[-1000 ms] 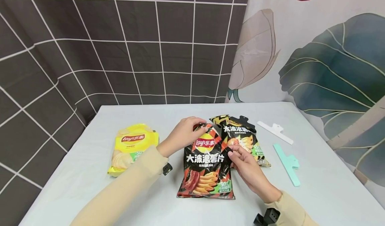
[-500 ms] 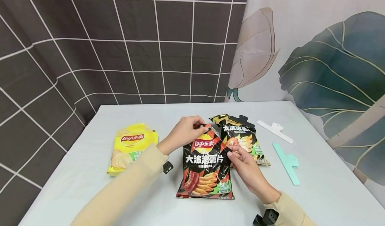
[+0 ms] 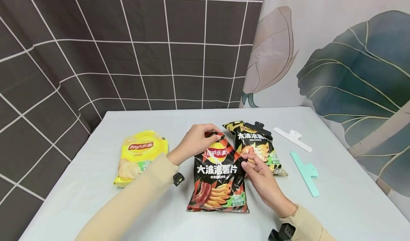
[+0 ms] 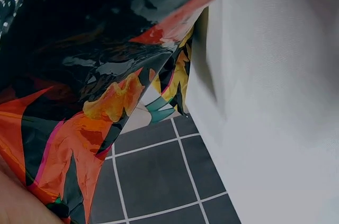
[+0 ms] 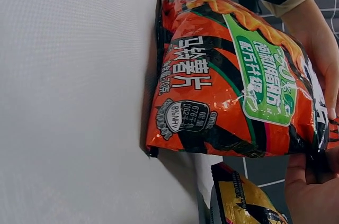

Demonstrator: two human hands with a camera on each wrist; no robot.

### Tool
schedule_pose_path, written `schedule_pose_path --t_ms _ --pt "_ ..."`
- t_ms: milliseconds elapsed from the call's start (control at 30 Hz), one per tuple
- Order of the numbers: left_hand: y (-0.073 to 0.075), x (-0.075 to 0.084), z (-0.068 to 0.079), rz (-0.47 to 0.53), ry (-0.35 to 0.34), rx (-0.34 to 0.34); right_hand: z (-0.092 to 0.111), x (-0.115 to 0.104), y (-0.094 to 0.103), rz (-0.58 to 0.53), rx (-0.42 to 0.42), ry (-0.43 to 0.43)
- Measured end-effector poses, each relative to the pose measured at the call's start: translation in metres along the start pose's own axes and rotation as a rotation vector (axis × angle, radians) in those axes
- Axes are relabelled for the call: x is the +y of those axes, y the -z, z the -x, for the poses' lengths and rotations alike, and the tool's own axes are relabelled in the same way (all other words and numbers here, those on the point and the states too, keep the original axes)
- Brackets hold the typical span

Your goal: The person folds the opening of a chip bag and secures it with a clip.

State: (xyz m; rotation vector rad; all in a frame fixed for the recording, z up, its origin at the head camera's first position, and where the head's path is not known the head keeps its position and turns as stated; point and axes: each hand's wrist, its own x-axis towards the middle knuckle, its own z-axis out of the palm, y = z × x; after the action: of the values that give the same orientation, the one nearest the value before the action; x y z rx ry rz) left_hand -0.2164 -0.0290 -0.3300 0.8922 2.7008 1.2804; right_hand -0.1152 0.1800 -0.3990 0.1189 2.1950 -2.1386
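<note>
A black and red Lay's chip bag point(image 3: 221, 184) stands near the middle of the table, leaning back, its lower end on the cloth. My left hand point(image 3: 198, 142) pinches its top edge between thumb and fingers. At the bag's upper right side, my right hand point(image 3: 264, 180) pinches the edge. The right wrist view shows the bag's puffed lower end point(image 5: 222, 81) with the right thumb point(image 5: 297, 173) against its side. In the left wrist view the bag's wrapper point(image 4: 79, 70) fills the upper left, and only a bit of the left hand point(image 4: 21, 203) shows.
Just behind and to the right lies another black chip bag point(image 3: 254, 146) with a black clip point(image 3: 258, 128) across its top. A white clip point(image 3: 293, 139) and a mint green clip point(image 3: 306, 175) lie to the right. At left is a yellow Lay's bag point(image 3: 141, 150).
</note>
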Motion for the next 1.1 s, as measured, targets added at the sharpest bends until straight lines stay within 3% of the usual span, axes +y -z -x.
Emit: schedule_pose_path --t_ms 200,600,1100 --pt "0.0001 -0.0008 -0.0001 0.015 -0.039 0.005 0.0011 0.0009 -0.0016 0.021 0.016 0.047" --pt "0.0005 -0.0037 0.0003 0.054 -0.065 0.002 0.0020 0.0019 -0.0027 0.084 0.080 0.060" --pt "0.0003 -0.0055 0.0025 0.051 -0.057 -0.007 0.0008 0.0084 0.0005 0.041 0.042 0.081"
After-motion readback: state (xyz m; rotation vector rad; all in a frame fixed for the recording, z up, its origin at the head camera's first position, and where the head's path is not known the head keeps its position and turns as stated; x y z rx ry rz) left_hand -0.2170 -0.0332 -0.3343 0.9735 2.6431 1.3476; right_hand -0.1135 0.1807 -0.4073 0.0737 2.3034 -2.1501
